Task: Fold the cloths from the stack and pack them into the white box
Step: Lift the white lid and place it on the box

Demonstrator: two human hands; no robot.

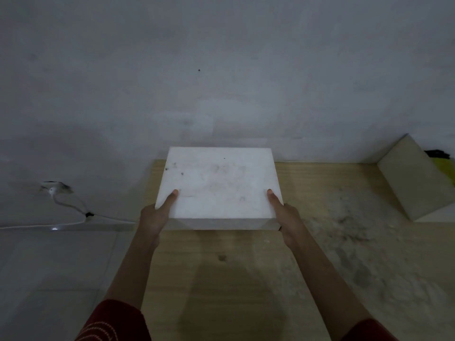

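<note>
A closed white box [219, 183] with a smudged lid sits at the far side of the wooden table [320, 242], close to the wall. My left hand [154, 217] grips its near left corner, thumb lying on the lid and fingers hidden down the side. My right hand [286, 219] grips the near right corner the same way, thumb on top. Whether the box rests on the table or is lifted slightly is unclear. No cloths or stack are in view.
A pale slanted block [416, 183] stands at the right against the wall, with something yellow and black [443, 166] behind it. A white cable [71, 207] runs from a wall fitting down to the tiled floor at left. The grey wall rises just behind the box.
</note>
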